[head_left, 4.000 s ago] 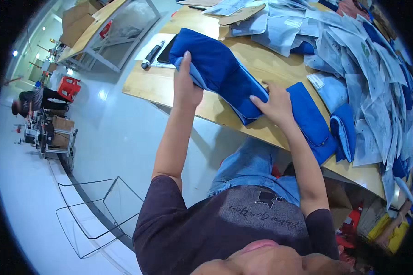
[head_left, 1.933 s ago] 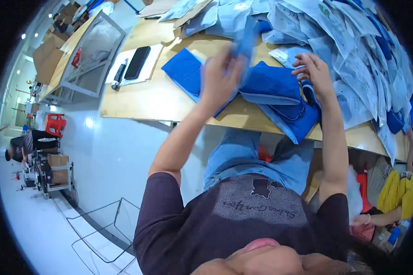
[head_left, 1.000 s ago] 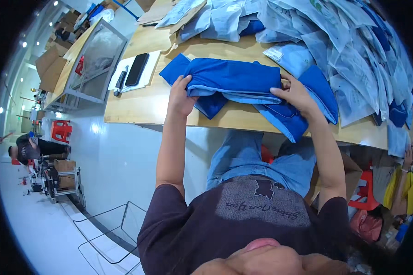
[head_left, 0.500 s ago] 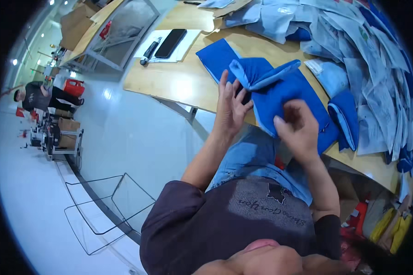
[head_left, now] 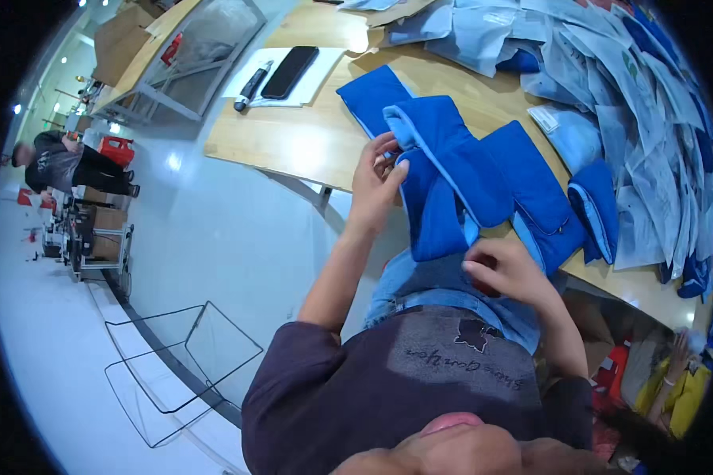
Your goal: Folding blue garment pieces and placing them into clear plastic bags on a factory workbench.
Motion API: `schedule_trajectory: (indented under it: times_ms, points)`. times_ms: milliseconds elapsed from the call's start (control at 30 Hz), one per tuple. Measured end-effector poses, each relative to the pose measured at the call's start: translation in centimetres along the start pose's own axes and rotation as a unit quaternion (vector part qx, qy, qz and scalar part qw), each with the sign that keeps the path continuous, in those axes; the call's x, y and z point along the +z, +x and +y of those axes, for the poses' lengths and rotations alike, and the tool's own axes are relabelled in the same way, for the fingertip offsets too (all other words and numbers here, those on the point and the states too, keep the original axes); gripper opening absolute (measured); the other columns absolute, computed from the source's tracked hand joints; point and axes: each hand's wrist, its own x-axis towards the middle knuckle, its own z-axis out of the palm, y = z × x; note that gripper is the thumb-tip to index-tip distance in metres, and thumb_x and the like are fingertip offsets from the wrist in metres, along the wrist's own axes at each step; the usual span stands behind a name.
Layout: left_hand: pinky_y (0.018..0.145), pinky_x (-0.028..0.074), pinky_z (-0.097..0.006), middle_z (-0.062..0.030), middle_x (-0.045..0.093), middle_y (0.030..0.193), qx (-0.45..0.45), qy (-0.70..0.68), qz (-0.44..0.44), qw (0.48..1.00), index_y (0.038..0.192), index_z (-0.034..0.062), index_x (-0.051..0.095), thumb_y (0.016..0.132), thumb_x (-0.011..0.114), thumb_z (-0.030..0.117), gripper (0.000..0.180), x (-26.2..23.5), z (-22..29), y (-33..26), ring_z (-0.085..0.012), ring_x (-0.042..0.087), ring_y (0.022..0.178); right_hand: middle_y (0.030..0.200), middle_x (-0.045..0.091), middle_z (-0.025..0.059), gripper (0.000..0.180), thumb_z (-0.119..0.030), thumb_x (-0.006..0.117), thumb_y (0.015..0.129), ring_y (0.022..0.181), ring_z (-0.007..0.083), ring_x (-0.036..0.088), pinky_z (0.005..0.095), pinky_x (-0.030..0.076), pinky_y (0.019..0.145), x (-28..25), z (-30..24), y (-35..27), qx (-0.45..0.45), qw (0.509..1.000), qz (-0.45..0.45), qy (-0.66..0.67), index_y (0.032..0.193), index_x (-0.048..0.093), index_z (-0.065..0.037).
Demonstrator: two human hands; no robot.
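Observation:
A long padded strip of blue fabric (head_left: 451, 150) with a light-blue lining lies folded over itself across the table's front edge, one part hanging toward my lap. At its left edge my left hand (head_left: 378, 184) is closed, thumb on the cloth and fingers curled beside it. My right hand (head_left: 505, 267) is just below the strip's lower right end, fingers half curled, with a gap between thumb and forefinger; I see nothing held in it. Other folded blue pieces lie next to the strip, one under its right side (head_left: 535, 182) and one farther right (head_left: 596, 207).
Many clear plastic bags (head_left: 586, 87) with blue pieces are heaped on the wooden table (head_left: 293, 146) at the far right. A black phone (head_left: 291, 71) and a cutter-like tool (head_left: 253, 85) rest on white paper. A wire frame (head_left: 184, 372) stands on the floor; people are at left and lower right.
The strip has been turned and spread: its raised twisted flap now lies flatter, and an end hangs lower. My left hand moved slightly left and down; my right hand moved down, away from the fabric.

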Motion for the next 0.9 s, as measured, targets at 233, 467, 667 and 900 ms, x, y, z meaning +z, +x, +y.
schedule_trajectory:
  times_ms: [233, 467, 667, 900]
  points:
    - [0.084, 0.044, -0.026, -0.0145, 0.054, 0.108, -0.221, -0.042, 0.013, 0.974, 0.127, -0.0007, 0.04, 0.084, 0.06, 0.011, 0.049, 0.5, 2.6, -0.4, -0.0193, 0.054, 0.098, 0.099, 0.061, 0.0131, 0.023, -0.017, 0.061, 0.083, 0.088, 0.0238, 0.058, 0.0313, 0.045, 0.077, -2.8, -0.3, 3.5, -0.111, 0.928, 0.329, -0.137, 0.101, 0.06, -0.002]
    - [0.071, 0.051, -0.027, -0.0165, 0.059, 0.102, 0.07, 0.128, -0.076, 0.986, 0.126, -0.0013, 0.041, 0.081, 0.068, 0.021, 0.057, 2.1, -0.5, 0.0, -0.0217, 0.06, 0.084, 0.121, 0.05, 0.0139, 0.033, -0.018, 0.061, 0.081, 0.103, 0.0299, 0.052, 0.0403, 0.04, 0.092, 0.4, 2.1, 5.6, -0.035, 0.938, 0.324, -0.116, 0.11, 0.055, -0.004]
    - [0.079, 0.048, -0.029, -0.0173, 0.055, 0.106, -0.058, -0.043, -0.034, 0.997, 0.124, -0.0016, 0.041, 0.081, 0.066, 0.021, 0.054, 3.1, 1.5, 0.6, -0.0212, 0.057, 0.087, 0.118, 0.051, 0.0134, 0.036, -0.013, 0.062, 0.077, 0.098, 0.0302, 0.054, 0.0356, 0.044, 0.085, 1.8, 2.3, 5.3, -0.072, 0.897, 0.336, -0.278, 0.111, 0.055, -0.003]
    - [0.081, 0.047, -0.03, -0.0167, 0.056, 0.104, -0.094, -0.003, 0.103, 0.99, 0.124, 0.0002, 0.042, 0.082, 0.066, 0.019, 0.052, 3.6, 3.4, 2.8, -0.0223, 0.057, 0.088, 0.099, 0.056, 0.0086, 0.031, -0.013, 0.065, 0.074, 0.075, 0.0284, 0.057, 0.0327, 0.048, 0.063, -2.5, -1.9, 7.5, -0.099, 0.871, 0.404, -0.261, 0.103, 0.057, -0.005]
